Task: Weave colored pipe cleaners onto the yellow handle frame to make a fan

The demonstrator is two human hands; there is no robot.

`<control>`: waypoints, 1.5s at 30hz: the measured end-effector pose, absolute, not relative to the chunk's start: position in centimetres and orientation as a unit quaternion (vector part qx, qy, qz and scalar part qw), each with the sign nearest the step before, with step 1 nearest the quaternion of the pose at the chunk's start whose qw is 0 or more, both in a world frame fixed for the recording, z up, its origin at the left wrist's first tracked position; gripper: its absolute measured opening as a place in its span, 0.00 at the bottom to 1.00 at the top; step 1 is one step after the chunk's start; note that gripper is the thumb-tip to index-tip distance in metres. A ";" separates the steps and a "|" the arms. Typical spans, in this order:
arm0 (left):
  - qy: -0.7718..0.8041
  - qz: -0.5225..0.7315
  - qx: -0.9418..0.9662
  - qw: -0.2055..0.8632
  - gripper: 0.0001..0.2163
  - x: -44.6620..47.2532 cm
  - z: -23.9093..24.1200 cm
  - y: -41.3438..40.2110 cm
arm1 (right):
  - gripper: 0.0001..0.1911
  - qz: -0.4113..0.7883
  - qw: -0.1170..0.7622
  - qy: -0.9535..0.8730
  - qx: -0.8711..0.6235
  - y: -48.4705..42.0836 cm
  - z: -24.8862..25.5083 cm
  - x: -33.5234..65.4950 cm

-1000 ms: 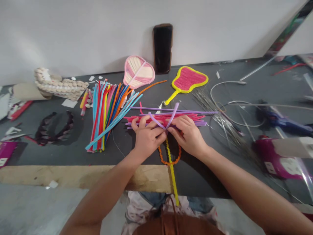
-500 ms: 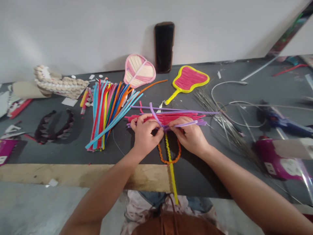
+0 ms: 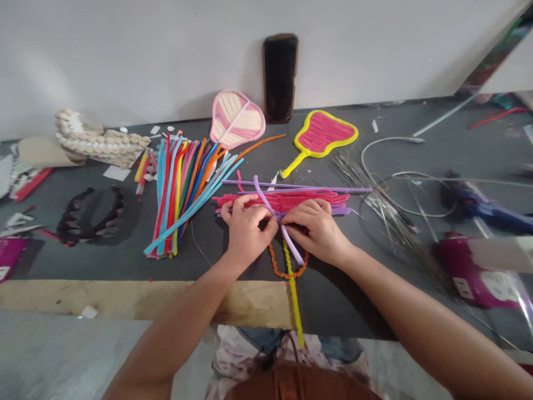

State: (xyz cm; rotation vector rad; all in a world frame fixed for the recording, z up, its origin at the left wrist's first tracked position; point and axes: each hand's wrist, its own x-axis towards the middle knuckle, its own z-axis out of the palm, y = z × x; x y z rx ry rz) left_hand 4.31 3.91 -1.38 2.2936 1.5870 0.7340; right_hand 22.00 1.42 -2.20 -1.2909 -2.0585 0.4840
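Note:
My left hand (image 3: 246, 229) and my right hand (image 3: 318, 230) meet at the middle of the dark table (image 3: 233, 261), both pinching a purple pipe cleaner (image 3: 290, 248). One purple end sticks up and back past my left fingers; the other points down toward me beneath my right fingers. The purple strand is wound around the top of a yellow twisted stem (image 3: 293, 297) that crosses an orange loop (image 3: 287, 270). Just behind my fingers lies a flat bundle of pink and purple pipe cleaners (image 3: 287, 198).
A fanned pile of multicoloured pipe cleaners (image 3: 183, 186) lies left. Two woven fans, pink-cream (image 3: 236, 119) and yellow-pink (image 3: 322, 133), and a dark phone (image 3: 279, 78) stand at the wall. Thin wires (image 3: 375, 194), a blue glue gun (image 3: 478, 205) and magenta packets (image 3: 470, 269) are right. A shell piece (image 3: 97, 145) and black trim (image 3: 89, 216) sit left.
The purple end under my right hand swung from pointing up, to the right, then down toward me. Both hands stayed together at the same spot.

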 end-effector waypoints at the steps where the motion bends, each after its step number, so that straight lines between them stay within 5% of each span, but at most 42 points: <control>1: 0.545 0.248 0.790 0.128 0.07 4.3 -1.4 3.9 | 0.06 0.178 0.326 -0.785 -0.496 1.5 -2.3 22.0; 18: 0.549 0.259 0.793 0.055 0.08 3.8 -2.2 4.3 | 0.08 0.185 0.316 -0.825 -0.430 1.6 -2.3 22.9; 26: 0.392 0.314 0.856 -0.122 0.14 2.1 0.9 2.4 | 0.07 0.196 0.329 -0.823 -0.420 1.7 -2.5 23.1; 31: 0.273 0.260 0.917 -0.128 0.01 2.1 1.2 0.6 | 0.07 0.190 0.340 -0.823 -0.413 1.8 -2.7 23.3; 45: 0.345 0.124 0.928 -0.073 0.16 2.0 -0.4 1.3 | 0.05 0.134 0.355 -0.800 -0.465 1.6 -1.6 23.9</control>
